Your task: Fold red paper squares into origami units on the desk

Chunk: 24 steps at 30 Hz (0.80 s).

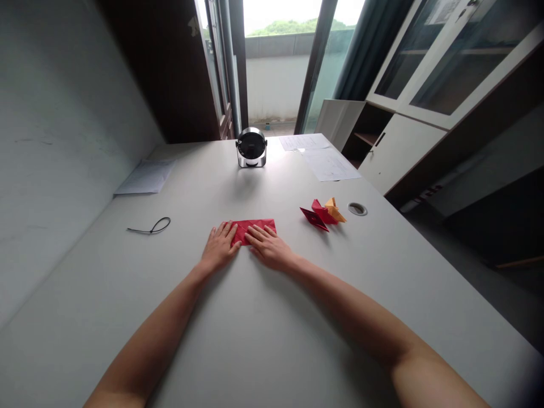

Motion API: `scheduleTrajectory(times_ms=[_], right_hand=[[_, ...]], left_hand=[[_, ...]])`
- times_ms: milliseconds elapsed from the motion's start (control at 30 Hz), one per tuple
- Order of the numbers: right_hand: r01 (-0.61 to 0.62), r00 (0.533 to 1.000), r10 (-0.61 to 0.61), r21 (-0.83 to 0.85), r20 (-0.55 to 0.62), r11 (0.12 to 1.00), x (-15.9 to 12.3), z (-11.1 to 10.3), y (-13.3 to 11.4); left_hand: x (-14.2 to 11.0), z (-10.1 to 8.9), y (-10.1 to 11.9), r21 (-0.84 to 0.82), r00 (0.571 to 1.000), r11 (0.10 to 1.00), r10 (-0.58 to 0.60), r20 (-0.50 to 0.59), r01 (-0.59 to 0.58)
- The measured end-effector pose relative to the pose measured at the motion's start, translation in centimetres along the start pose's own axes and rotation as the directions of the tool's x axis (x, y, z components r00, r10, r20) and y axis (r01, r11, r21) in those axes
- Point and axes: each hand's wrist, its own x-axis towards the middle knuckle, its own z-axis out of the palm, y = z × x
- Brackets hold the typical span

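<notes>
A folded sheet of red paper [259, 223] lies flat on the white table [238, 328], its long side running left to right. My left hand [220, 245] rests flat on the paper's left end, fingers stretched out. Over its middle and right part lies my right hand [268, 247], also flat with the fingers extended. Both hands press from above and hide much of the lower edge. To the right of my right hand stand folded paper pieces: a dark red one [314, 219], a red one [326, 214] and an orange one [335, 209].
A black cable tie [159, 225] lies looped at the left. Papers [147, 176] rest by the wall, and printed sheets [329, 164] lie at the back right. A round black device on a stand [251, 146] is at the far edge. A cable hole [357, 209] sits near the right edge.
</notes>
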Motion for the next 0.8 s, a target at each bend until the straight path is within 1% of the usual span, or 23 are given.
scheduleTrajectory(times_ms=[67,133,167,200,233,300,333,367,500,600,700,800], right_hand=[[-0.095,0.995,0.095,-0.003,0.011,0.995,0.0,0.0,0.2],[-0.204,0.979,0.204,-0.021,-0.02,0.979,0.0,-0.1,0.5],[-0.22,0.975,0.219,-0.028,-0.042,0.975,-0.1,-0.3,0.6],[-0.203,0.978,0.2,-0.033,-0.059,0.979,-0.1,-0.4,0.6],[-0.157,0.986,0.155,-0.034,-0.067,0.987,-0.1,-0.5,0.5],[-0.038,0.998,0.037,-0.015,-0.048,0.999,-0.2,-0.5,0.2],[-0.003,0.999,0.003,0.001,-0.033,1.0,-0.2,-0.5,0.1],[0.008,1.0,-0.008,0.016,-0.021,1.0,-0.2,-0.4,0.0],[-0.046,0.998,0.047,0.041,-0.03,0.998,-0.1,-0.1,0.5],[-0.052,0.998,0.054,0.048,-0.038,0.997,0.0,-0.1,1.0],[-0.044,0.998,0.047,0.055,-0.047,0.997,0.0,-0.2,1.1],[-0.038,0.998,0.042,0.058,-0.053,0.998,0.0,0.0,1.1]], left_hand=[[0.0,0.0,-0.1,-0.004,0.999,1.0,-0.028,-0.015,0.028],[0.0,0.1,-0.2,-0.008,0.996,0.997,-0.08,-0.039,0.08],[0.1,0.2,-0.3,-0.011,0.992,0.994,-0.111,-0.052,0.111],[0.1,0.3,-0.4,-0.013,0.988,0.99,-0.142,-0.064,0.141],[0.1,0.4,-0.4,-0.016,0.983,0.986,-0.166,-0.073,0.165],[0.1,0.4,-0.5,-0.024,0.98,0.983,-0.183,-0.084,0.182],[0.1,0.4,-0.5,-0.031,0.98,0.984,-0.176,-0.09,0.174],[0.0,0.2,-0.5,-0.043,0.981,0.986,-0.164,-0.099,0.161],[-0.2,-0.8,-0.3,-0.125,0.98,0.988,-0.112,-0.167,0.091],[-0.3,-1.5,0.1,-0.169,0.977,0.985,-0.059,-0.205,0.024],[-0.3,-1.8,0.5,-0.188,0.976,0.981,0.008,-0.219,-0.051],[-0.4,-1.6,0.7,-0.21,0.976,0.971,0.07,-0.207,-0.114]])
